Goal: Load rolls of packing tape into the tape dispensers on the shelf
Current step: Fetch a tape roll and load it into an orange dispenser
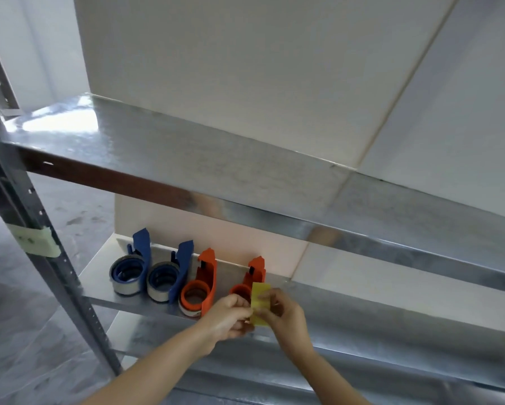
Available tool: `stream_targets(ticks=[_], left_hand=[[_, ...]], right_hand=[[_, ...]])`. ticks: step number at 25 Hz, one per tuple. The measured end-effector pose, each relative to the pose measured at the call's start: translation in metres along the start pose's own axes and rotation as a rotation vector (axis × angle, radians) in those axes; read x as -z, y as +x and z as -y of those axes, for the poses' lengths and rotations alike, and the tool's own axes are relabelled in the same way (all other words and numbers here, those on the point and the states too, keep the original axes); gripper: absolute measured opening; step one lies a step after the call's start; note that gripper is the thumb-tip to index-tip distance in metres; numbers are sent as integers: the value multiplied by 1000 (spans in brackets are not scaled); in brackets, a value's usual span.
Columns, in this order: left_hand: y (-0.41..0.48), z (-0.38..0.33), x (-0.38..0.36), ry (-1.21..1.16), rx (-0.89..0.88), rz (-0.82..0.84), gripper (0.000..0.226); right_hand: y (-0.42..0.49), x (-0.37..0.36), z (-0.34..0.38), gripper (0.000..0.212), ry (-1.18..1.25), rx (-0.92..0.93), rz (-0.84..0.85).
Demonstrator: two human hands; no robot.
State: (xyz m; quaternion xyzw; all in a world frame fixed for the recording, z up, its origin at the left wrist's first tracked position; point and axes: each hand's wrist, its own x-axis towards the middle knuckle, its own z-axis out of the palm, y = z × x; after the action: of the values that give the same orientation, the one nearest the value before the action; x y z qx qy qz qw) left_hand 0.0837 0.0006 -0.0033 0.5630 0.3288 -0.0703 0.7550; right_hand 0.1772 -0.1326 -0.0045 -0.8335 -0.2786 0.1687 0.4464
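Note:
Several tape dispensers stand in a row on the lower metal shelf [99, 283]. Two blue dispensers [134, 270] [172, 276] and one orange dispenser [200, 287] each carry a roll of tape. A second orange dispenser [252, 277] stands at the right end, its front partly hidden by my hands. My left hand [229, 315] and my right hand [280, 309] meet in front of it, both pinching a yellow tab of tape [260, 302] that stands upright between them. Whether a roll sits in this dispenser is hidden.
An upper metal shelf [187, 159] juts out above the dispensers. A perforated steel upright [41, 229] with a pale label taped on it runs down the left. White wall panels stand behind. Another metal shelf [362, 361] lies below my forearms.

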Motion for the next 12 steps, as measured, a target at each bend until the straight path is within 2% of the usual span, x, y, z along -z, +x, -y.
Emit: stream_targets(ticks=[3, 6, 7, 9, 12], left_hand=[[15, 26, 1, -20, 54, -148, 23], [37, 49, -6, -202, 208, -223, 50], [44, 50, -10, -245, 248, -256, 57], [65, 50, -16, -298, 283, -384, 59], [104, 52, -19, -259, 314, -504, 61]], right_hand=[[7, 9, -8, 16, 106, -80, -68], [13, 19, -13, 10, 167, -125, -129], [15, 21, -14, 9, 179, -136, -141], [17, 25, -15, 11, 195, -146, -153], [21, 31, -13, 15, 190, -132, -149]])
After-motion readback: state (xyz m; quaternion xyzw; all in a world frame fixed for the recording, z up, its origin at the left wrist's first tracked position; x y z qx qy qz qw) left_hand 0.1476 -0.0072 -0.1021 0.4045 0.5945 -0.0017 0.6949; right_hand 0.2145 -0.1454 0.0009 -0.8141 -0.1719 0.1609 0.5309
